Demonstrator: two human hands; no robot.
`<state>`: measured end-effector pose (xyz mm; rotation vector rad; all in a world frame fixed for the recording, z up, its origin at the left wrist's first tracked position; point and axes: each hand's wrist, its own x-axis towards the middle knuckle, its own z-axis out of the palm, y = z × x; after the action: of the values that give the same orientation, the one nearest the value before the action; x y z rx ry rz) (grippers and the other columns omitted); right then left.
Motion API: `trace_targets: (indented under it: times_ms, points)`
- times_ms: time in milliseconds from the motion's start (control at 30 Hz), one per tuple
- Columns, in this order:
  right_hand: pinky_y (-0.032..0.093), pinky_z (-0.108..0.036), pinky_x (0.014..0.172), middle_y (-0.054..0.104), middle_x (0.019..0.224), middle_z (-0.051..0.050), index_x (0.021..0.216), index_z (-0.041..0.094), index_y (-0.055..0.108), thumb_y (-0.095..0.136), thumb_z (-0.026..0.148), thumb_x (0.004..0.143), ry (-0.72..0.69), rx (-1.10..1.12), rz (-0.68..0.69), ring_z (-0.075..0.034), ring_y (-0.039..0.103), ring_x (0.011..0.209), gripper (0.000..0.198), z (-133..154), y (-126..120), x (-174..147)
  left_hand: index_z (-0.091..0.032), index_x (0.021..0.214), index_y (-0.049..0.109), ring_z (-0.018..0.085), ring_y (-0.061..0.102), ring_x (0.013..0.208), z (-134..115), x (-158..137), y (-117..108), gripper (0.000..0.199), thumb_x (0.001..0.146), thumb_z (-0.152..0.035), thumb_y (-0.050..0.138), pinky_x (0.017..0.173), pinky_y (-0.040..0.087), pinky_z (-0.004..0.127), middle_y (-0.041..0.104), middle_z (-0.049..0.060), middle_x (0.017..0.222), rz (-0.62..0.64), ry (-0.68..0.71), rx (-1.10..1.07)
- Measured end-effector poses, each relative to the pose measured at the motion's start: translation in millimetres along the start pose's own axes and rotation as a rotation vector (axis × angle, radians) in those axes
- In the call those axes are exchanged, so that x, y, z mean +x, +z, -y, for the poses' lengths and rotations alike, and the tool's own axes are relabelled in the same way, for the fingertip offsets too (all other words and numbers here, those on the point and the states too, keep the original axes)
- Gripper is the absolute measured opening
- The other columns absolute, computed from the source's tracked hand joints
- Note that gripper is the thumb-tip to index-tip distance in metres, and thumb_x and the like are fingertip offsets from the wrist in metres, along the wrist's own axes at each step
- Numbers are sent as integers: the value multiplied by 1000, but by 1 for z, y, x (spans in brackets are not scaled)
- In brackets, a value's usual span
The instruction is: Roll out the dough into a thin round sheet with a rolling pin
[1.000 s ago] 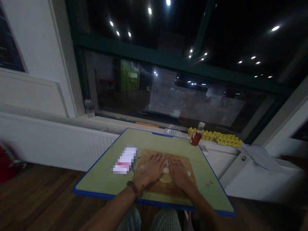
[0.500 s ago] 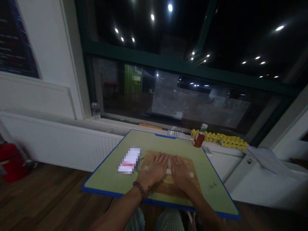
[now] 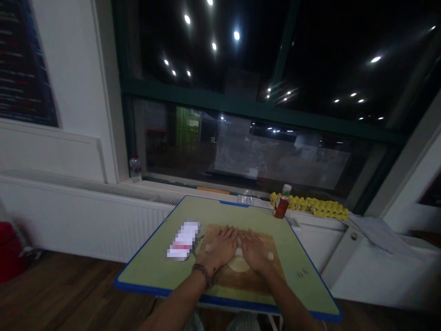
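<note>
A pale rolling pin (image 3: 239, 252) lies crosswise on a wooden board (image 3: 255, 283). My left hand (image 3: 222, 248), with a beaded bracelet on its wrist, rests flat over the left part of the pin, fingers stretched forward. Over the right part lies my right hand (image 3: 255, 250), also flat with fingers extended. The pin's middle and its two ends show; the rest is under my hands. A flat, round piece of dough (image 3: 239, 264) sticks out on the near side of the pin, between my wrists. Its far part is hidden.
The board sits on a green table with a blue edge (image 3: 138, 287). Left of the board lies a pixelated phone-shaped object (image 3: 184, 241). A bottle of reddish-brown liquid (image 3: 281, 204) stands at the back right, near yellow egg trays (image 3: 310, 205). A radiator (image 3: 86, 220) runs along the wall.
My hands and the rolling pin have shifted slightly forward on the board, and more of the dough shows on the near side. The whole scene sits lower in view.
</note>
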<state>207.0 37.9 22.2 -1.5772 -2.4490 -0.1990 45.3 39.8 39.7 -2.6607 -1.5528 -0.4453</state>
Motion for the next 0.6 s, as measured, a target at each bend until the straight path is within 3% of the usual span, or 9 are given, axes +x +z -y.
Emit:
trace_targets:
  times_ms: [133, 300, 500, 600]
  points:
    - [33, -43, 112, 50, 142, -11, 132, 17, 53, 37, 25, 98, 71, 11, 93, -23, 42, 133, 38, -9, -2, 28, -18, 142, 43, 27, 29, 141, 10, 25, 3, 50, 96, -28, 27, 115, 19, 53, 41, 10, 149, 52, -114, 19]
    - [51, -43, 88, 56, 124, -7, 122, 20, 55, 58, 39, 92, 127, 1, 89, -21, 59, 104, 36, -9, -13, 45, -11, 143, 40, 30, 25, 142, 14, 39, 0, 58, 91, -36, 34, 117, 8, 51, 39, 14, 150, 35, -297, 6]
    - [51, -43, 89, 56, 125, -7, 122, 20, 55, 57, 39, 92, 240, -52, 63, -21, 58, 105, 35, -8, -20, 52, -7, 139, 44, 32, 33, 138, 18, 47, 3, 60, 88, -38, 40, 117, 9, 51, 47, 16, 144, -49, -388, -4]
    - [44, -47, 98, 56, 128, -10, 120, 20, 58, 56, 38, 93, 247, -73, 69, -24, 55, 114, 33, -9, -21, 53, -7, 136, 47, 31, 36, 135, 19, 49, 2, 57, 88, -37, 40, 117, 9, 50, 51, 16, 140, -76, -390, -9]
